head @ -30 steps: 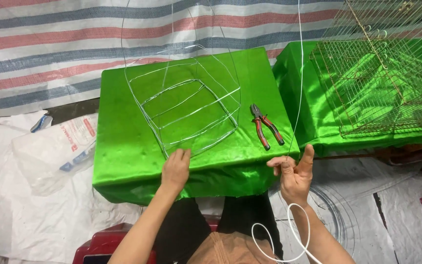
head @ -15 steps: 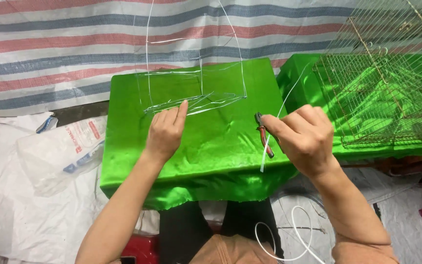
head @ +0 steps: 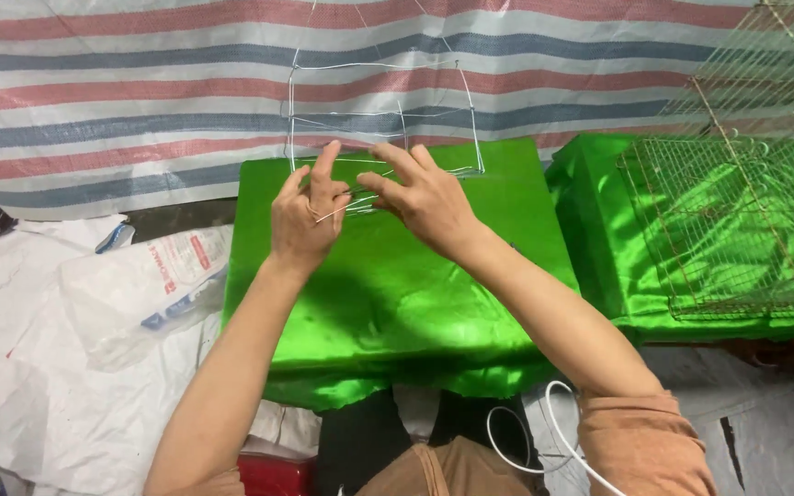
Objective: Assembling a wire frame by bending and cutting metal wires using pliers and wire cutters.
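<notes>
Both hands, left hand and right hand, pinch the wire frame mid-table.

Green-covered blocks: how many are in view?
2. One green-covered block lies under both hands, bearing the wire frame; the second sits to its right beneath the wire mesh cage, partly cut off.

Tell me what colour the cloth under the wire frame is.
Shiny bright green cloth, under the wire frame, clearest in the head view.
</notes>
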